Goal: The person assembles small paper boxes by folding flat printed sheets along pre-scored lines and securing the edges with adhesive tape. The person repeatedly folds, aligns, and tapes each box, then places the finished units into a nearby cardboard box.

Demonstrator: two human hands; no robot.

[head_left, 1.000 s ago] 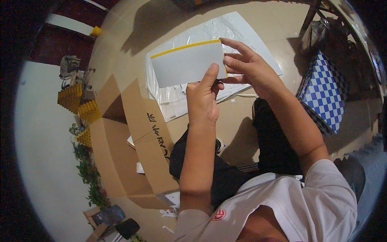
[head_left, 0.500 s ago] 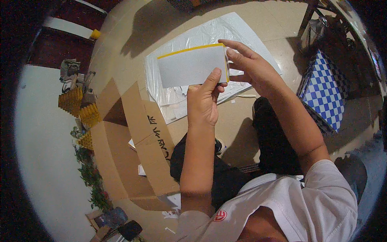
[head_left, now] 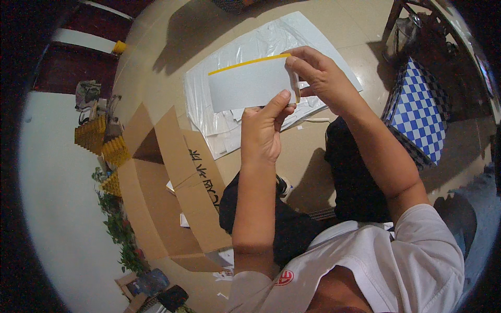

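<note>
White rectangular piece (head_left: 248, 88), matt and plain on its broad face, edged with a narrow yellow strip (head_left: 248, 64) along the far long side. More yellow at the right end, partly hidden by fingers. Slightly tilted, with its long sides running roughly left to right, and free at the left end. Cannot tell whether hollow or solid. Held up in front of the body, over a white board (head_left: 334, 57) lying on the floor (head_left: 162, 86).

Left hand (head_left: 265, 122) closed at the near right corner, thumb flat on the face, fingers tucked beneath. Right hand (head_left: 326, 78) bent into a narrow pinch at the far right corner, thumb against the face, index finger at the far edge; other fingers partly hidden behind the end.

To the left, on the floor, brown cardboard box (head_left: 195, 193), open at the top, with flaps spread and black handwriting on one side. Inside, small white items (head_left: 184, 220) just showing past a flap; deeper contents hidden. Over the board, crumpled clear plastic (head_left: 261, 41). To the right, blue-and-white chequered object (head_left: 417, 112), perhaps a bag or box.
</note>
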